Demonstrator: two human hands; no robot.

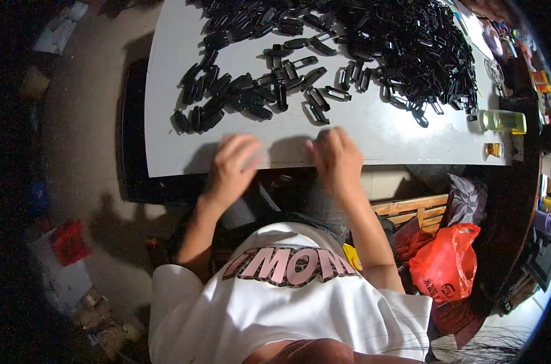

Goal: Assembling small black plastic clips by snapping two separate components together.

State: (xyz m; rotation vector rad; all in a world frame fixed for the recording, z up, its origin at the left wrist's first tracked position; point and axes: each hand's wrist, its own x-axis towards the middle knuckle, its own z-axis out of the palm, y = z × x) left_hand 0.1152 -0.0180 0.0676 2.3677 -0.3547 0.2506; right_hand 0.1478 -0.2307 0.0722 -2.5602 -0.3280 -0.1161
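Head view shows, at the left edge of the white table [172, 148], bare surface, and then a loose group of black plastic pieces [242, 100], lying apart from the near edge. Below this group, the left hand [233, 161] is blurred above the near edge, its fingers bent; I cannot tell if they pinch anything. Further right, one black piece [318, 114] lies just beyond the right hand [337, 158], which is also curled at the near edge; whether something is between its fingers, I cannot tell. Toward the far right corner spreads a big black heap [424, 54], and near the right edge lies a greenish bottle [503, 121]. The step seems to be handling pieces one by one; the next move probably calls for a careful reach toward the nearest loose ones.
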